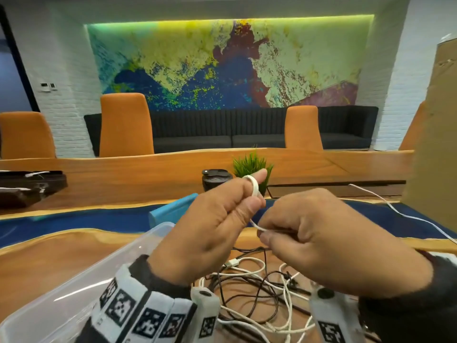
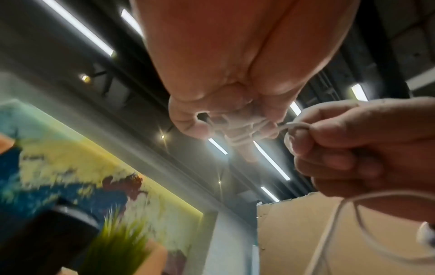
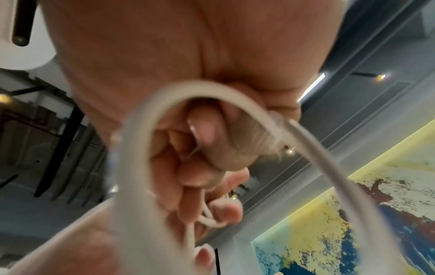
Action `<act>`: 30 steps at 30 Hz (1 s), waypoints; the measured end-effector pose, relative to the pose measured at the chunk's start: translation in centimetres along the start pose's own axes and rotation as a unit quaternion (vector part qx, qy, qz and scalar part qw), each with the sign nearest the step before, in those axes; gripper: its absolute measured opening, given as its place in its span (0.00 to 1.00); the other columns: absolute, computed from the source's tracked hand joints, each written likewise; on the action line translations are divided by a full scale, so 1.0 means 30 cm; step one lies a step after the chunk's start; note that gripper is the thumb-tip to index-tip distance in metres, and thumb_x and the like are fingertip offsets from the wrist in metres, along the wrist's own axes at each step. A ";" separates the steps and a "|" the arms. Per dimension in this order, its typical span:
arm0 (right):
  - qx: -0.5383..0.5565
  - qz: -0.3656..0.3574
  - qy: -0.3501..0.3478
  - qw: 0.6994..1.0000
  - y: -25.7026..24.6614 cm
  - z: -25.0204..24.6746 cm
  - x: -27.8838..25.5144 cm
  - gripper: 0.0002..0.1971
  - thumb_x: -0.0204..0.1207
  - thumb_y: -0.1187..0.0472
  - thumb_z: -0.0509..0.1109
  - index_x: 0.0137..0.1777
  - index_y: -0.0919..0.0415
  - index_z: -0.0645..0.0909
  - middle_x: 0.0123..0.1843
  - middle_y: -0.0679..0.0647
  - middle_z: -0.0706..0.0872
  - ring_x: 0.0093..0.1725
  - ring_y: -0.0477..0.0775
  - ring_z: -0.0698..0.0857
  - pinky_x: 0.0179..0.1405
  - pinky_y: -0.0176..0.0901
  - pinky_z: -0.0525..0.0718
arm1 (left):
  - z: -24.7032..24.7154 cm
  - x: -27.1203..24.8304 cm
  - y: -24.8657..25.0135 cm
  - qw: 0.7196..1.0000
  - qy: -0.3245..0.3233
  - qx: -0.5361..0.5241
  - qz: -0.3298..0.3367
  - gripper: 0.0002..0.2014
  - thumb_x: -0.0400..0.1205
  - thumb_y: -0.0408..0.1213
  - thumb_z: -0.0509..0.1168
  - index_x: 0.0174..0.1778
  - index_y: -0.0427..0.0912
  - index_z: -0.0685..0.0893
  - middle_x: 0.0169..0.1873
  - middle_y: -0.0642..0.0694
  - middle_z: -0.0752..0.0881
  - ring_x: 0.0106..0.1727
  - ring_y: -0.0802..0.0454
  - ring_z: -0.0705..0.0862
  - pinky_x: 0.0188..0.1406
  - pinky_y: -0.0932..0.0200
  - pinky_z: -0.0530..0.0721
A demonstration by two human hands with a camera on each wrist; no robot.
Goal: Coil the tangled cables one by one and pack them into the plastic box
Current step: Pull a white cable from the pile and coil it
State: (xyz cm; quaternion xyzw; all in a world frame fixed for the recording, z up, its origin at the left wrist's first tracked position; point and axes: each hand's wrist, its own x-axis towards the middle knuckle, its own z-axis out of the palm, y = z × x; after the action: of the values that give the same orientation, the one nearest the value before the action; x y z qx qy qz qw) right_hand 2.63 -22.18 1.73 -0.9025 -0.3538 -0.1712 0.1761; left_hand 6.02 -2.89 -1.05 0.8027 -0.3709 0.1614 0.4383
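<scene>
A thin white cable [image 1: 254, 188] is wound in tight turns round the raised index finger of my left hand [image 1: 217, 226], whose thumb and other fingers curl in and pinch it. My right hand [image 1: 319, 241] sits just to the right, fingers curled, pinching the same cable's free run [image 1: 259, 228]. In the left wrist view the coil [image 2: 240, 134] wraps the finger and the right hand [image 2: 353, 148] pulls a loop. A blurred loop of the white cable [image 3: 212, 93] crosses the right wrist view. A tangle of white and dark cables [image 1: 259, 290] lies on the table below. The clear plastic box [image 1: 103, 276] stands at lower left.
A blue lid [image 1: 170, 209] lies behind the box. A black cup [image 1: 215, 180] and a small green plant [image 1: 252, 167] stand past my hands. A cardboard box [image 1: 435, 157] rises at right, with a white cable [image 1: 405, 216] trailing from it. A dark tray [image 1: 27, 186] sits far left.
</scene>
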 end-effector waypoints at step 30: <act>-0.116 0.141 -0.060 0.981 -0.067 -0.014 0.030 0.09 0.86 0.53 0.60 0.59 0.45 0.81 0.52 0.45 0.81 0.52 0.48 0.80 0.54 0.48 0.83 | 0.036 0.002 0.002 0.985 0.098 0.140 0.002 0.12 0.88 0.50 0.53 0.54 0.50 0.80 0.61 0.57 0.86 0.49 0.55 0.84 0.52 0.47 0.84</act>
State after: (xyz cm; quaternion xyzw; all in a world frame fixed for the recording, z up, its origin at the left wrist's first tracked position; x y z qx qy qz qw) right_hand 1.79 -20.46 2.88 -0.9663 -0.2106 -0.1299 0.0706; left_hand 5.93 -3.81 -1.58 0.8355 -0.3012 0.2905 0.3560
